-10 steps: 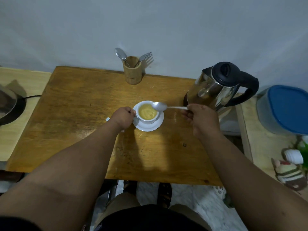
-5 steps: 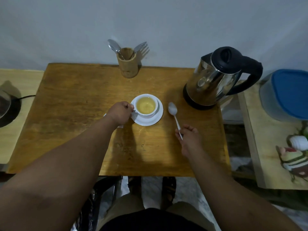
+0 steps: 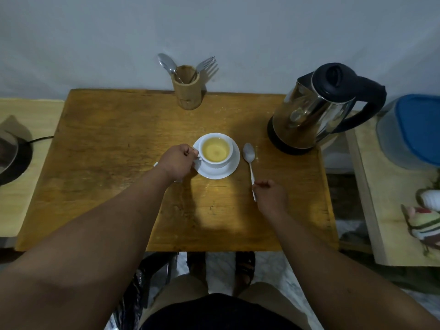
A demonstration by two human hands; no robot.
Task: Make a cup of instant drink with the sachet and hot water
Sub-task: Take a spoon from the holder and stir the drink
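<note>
A white cup (image 3: pixel 216 152) holding pale yellow drink stands on a white saucer (image 3: pixel 228 171) in the middle of the wooden table (image 3: pixel 107 163). My left hand (image 3: pixel 177 161) is closed on the cup's handle at its left side. A metal spoon (image 3: pixel 249 158) lies flat on the table just right of the saucer, bowl pointing away from me. My right hand (image 3: pixel 270 195) rests at the spoon's handle end, fingers curled around it. A white scrap, perhaps the sachet (image 3: pixel 156 164), peeks out from under my left hand.
A steel kettle (image 3: pixel 316 110) with black lid and handle stands at the table's back right. A wooden holder (image 3: pixel 187 90) with a spoon and fork sits at the back edge. A blue-lidded container (image 3: pixel 414 129) is on a side board to the right, a dark appliance (image 3: pixel 9 156) on the left.
My right hand carried the spoon from above the cup down to the table right of the saucer and laid it flat. My left hand has stayed on the cup's handle.
</note>
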